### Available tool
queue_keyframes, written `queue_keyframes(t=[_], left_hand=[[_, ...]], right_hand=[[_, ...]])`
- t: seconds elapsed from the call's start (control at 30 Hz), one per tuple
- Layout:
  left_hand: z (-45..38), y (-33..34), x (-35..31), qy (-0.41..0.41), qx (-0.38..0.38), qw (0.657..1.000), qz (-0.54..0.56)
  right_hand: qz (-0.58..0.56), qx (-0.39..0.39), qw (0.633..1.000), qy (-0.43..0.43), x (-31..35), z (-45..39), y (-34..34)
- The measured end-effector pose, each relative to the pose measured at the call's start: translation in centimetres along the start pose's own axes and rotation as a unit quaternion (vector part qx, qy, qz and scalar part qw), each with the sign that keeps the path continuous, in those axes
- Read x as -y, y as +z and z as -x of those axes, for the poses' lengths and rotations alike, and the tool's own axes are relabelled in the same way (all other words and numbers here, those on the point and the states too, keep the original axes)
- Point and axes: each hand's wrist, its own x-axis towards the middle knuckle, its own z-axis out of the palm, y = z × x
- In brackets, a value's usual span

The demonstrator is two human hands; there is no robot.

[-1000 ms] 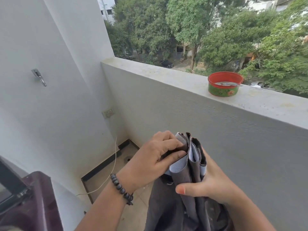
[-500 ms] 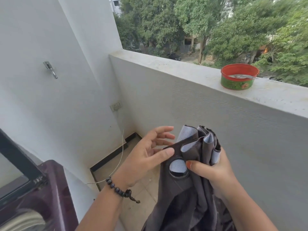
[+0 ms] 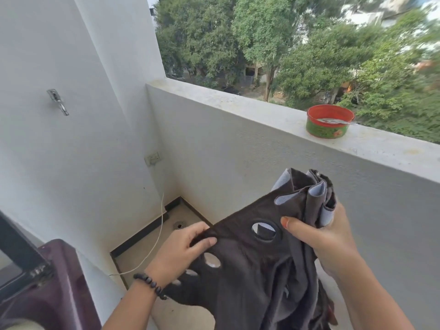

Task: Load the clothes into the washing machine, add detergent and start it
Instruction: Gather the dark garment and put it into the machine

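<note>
Fingers and thumb of the left hand [image 3: 181, 251] pinch the top edge of a dark grey curtain [image 3: 257, 270], just left of one of its round eyelet holes. On the other side, the right hand [image 3: 326, 236] is curled round the gathered folds of the same edge, thumb pressed across the front beside another eyelet, so the bunched pleats with their pale lining stand up above the fist. Between the two hands the cloth is pulled into a taut band, and the rest hangs down toward the floor. A beaded bracelet [image 3: 151, 282] sits on the left wrist. At lower left is the maroon washing machine [image 3: 54, 289], its lid raised. Farther off, a red and green bowl [image 3: 329, 121] with a spoon across it stands on the balcony parapet [image 3: 238, 103].
</note>
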Motion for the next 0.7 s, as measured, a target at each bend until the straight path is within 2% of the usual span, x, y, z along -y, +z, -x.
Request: queue_keyframes(t=[0.13,0.23,0.37,0.43,0.6,0.7], left_hand=[[0.4,-2.5,-1.8,0.069,-0.138,0.988,0.006],[1.5,-3.8,-4.1,0.106,-0.196,0.975,0.018],[1.9,-3.3,-7.1,0.155,-0.151,0.976,0.022],[2.1,-3.1,-8.0,0.189,-0.117,0.975,0.007],[2.3,-2.9,-9.3,0.224,-0.041,0.972,0.063],[2.5,-2.2,-10.0,0.24,-0.062,0.966,0.081]], right_hand=[[0.111,0.021,0.994,0.005,0.7,0.7,0.1],[0.13,0.115,0.984,0.047,0.8,1.8,1.0],[0.131,0.264,0.955,0.029,0.4,2.7,3.8],[0.12,0.291,0.949,0.003,0.1,2.9,5.4],[0.102,0.274,0.956,-0.023,0.7,3.4,6.0],[0.121,0.183,0.974,-0.059,0.4,3.6,6.1]])
